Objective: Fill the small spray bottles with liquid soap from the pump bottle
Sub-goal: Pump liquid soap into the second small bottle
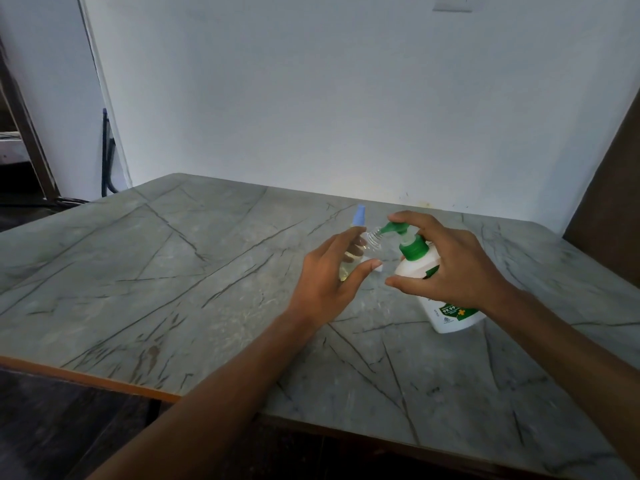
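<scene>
A white pump bottle (446, 322) with a green pump head (398, 227) and a green label stands at mid-right on the table. My right hand (450, 268) is wrapped around its upper part, fingers on top of the pump head and thumb low in front. My left hand (329, 278) holds a small clear spray bottle (372, 241) with no cap, tilted so that its threaded neck touches the pump's nozzle. Just behind my left fingers stands a second small spray bottle (358, 216) with a blue cap. Yellowish liquid shows in its lower part. A small blue and white piece (379, 268) lies by my left thumb.
The grey marble-patterned table (207, 289) has an orange-trimmed front edge at the lower left. A white wall rises right behind it. A dark wooden panel (609, 209) stands at the right, and a dark doorway with cables is at the far left.
</scene>
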A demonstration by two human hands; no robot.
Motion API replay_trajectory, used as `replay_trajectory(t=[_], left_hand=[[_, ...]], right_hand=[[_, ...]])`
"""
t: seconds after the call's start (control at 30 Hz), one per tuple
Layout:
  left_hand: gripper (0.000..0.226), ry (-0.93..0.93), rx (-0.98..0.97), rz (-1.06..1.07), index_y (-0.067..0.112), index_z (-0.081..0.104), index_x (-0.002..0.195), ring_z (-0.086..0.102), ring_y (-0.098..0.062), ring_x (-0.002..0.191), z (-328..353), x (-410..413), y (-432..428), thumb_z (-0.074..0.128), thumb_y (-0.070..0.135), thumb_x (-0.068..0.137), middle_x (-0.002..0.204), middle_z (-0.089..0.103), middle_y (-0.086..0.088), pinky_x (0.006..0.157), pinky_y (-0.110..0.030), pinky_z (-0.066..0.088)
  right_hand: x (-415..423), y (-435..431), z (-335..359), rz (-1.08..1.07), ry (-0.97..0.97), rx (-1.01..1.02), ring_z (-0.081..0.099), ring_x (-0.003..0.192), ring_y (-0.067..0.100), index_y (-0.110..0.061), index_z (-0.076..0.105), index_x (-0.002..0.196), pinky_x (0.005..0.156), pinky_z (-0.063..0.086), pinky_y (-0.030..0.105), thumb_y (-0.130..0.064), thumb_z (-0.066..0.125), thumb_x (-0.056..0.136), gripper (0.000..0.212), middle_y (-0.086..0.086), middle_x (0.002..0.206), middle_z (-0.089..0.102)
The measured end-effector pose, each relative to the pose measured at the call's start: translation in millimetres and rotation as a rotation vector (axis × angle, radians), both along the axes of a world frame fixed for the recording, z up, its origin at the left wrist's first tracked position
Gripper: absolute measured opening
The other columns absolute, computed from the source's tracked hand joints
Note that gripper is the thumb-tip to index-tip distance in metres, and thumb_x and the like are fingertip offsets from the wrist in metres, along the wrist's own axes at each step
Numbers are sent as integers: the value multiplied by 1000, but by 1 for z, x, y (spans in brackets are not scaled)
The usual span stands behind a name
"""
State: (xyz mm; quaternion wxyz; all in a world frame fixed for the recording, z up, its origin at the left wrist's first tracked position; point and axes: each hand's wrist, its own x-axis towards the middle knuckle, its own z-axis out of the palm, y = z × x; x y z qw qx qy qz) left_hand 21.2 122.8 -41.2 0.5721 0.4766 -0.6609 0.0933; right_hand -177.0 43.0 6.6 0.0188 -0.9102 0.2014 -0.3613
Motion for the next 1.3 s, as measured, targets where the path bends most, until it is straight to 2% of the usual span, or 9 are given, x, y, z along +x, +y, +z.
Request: replay_trajectory(t=[0.1, 0.27, 0.5, 0.87, 1.0, 1.1, 1.3], left_hand=[[51, 4, 3, 1, 9, 56, 128, 63, -7, 91, 0, 0, 0, 69, 35, 86, 109, 67, -1, 80, -18, 53], [51, 4, -3, -3, 7, 57, 127, 62, -6, 91, 0, 0, 0, 68, 35, 86, 109, 67, -1, 80, -15, 52], [52, 8, 5, -4, 6, 57, 127, 62, -5, 90, 0, -1, 1, 68, 36, 86, 108, 67, -1, 79, -10, 50], [51, -19, 37, 9, 6, 58, 125, 61, -4, 88, -2, -2, 1, 71, 34, 85, 106, 68, -2, 78, -2, 43], [49, -35, 31, 7, 5, 59, 124, 62, -5, 87, -2, -3, 1, 72, 31, 84, 105, 68, -3, 78, -1, 42], [50, -34, 28, 2, 5, 58, 125, 63, -6, 87, -2, -3, 0, 72, 31, 85, 106, 68, -3, 78, -5, 46], [49, 16, 4, 23, 8, 58, 126, 62, -4, 90, 0, -1, -2, 71, 33, 86, 107, 67, 1, 79, -8, 48]], right_hand=[[-1, 0, -1, -16, 8, -69, 67, 83, 12, -35, 39, 142, 74, 56, 23, -59, 77, 67, 87, -7, 111, 69], [-2, 0, -1, -31, 34, -100, 66, 86, 12, -38, 35, 144, 76, 56, 27, -69, 74, 63, 95, -6, 117, 68], [2, -2, -2, -10, 12, -10, 64, 78, 12, -37, 40, 137, 70, 57, 31, -43, 87, 62, 89, -6, 106, 68], [5, -5, -1, 5, -15, 57, 66, 79, 9, -36, 46, 123, 69, 57, 33, -38, 91, 57, 79, -9, 98, 68], [4, -5, -1, 7, -24, 51, 66, 79, 7, -36, 46, 121, 68, 56, 26, -46, 88, 57, 77, -11, 98, 67], [3, -5, -1, -2, -15, 26, 65, 77, 8, -36, 45, 125, 67, 54, 20, -53, 82, 59, 77, -13, 99, 65], [-1, -4, -3, -43, 22, -83, 65, 79, 13, -40, 36, 142, 72, 57, 28, -60, 75, 66, 88, -5, 106, 69]])
